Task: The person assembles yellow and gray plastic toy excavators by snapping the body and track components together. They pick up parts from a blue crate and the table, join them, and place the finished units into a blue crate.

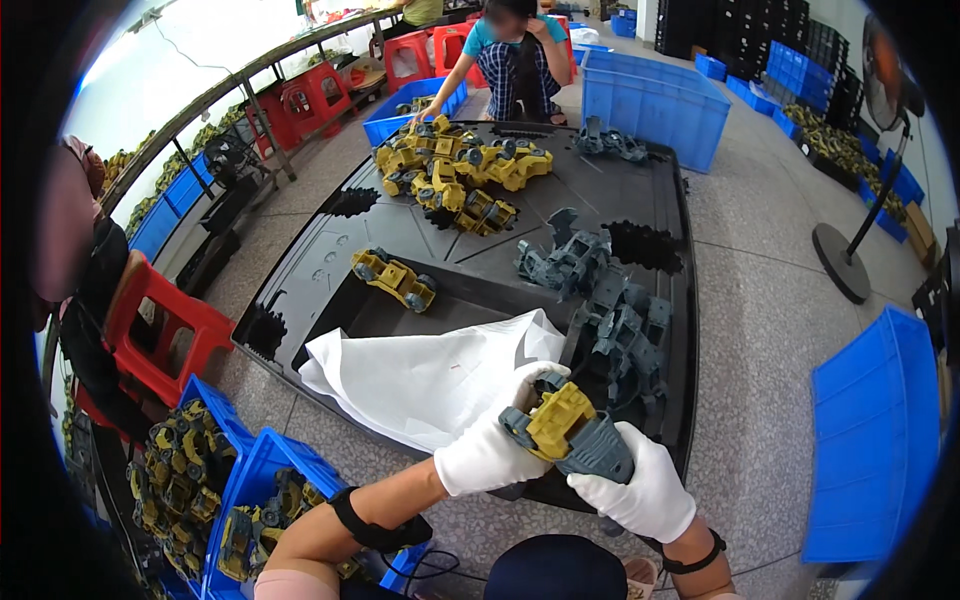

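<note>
A toy truck (562, 422) with a yellow chassis and a grey body part is between my two white-gloved hands, over the near edge of the black table. My left hand (500, 452) grips its yellow, wheeled end. Around the grey end my right hand (640, 488) is closed, thumb toward me. Just beyond my left hand lies a crumpled white sheet (410, 385). A single yellow chassis (395, 278) with grey wheels rests behind the sheet. Grey toy body parts (625, 330) are heaped to the right, and a pile of yellow chassis (440, 165) sits at the far side.
The black table (325, 245) has raised edges and a recess. Blue bins (265, 470) of toy vehicles stand at lower left, beside a red stool (165, 320). Another person (515, 55) reaches toward the far pile. A large blue crate (655, 105) and a fan (850, 245) are at right.
</note>
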### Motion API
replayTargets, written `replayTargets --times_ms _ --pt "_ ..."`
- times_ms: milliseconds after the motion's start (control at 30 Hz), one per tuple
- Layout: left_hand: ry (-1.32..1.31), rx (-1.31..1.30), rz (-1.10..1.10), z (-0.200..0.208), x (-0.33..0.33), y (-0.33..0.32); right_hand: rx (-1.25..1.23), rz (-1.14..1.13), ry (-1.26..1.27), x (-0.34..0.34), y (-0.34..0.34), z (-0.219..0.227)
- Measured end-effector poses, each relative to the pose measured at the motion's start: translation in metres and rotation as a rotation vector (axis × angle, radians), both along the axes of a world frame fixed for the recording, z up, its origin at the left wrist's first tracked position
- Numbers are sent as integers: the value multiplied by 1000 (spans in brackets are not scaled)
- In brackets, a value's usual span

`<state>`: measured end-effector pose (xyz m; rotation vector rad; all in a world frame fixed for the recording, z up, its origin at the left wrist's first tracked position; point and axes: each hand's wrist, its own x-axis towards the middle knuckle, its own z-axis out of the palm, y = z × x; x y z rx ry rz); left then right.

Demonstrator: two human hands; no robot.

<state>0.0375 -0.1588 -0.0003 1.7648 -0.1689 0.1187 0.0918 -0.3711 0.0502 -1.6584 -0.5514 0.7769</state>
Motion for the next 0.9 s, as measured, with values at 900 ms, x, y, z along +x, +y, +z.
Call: replayTargets --times_ms 900 --pt "34 67 78 3 -6 -27 188 192 170 15 -19 -14"
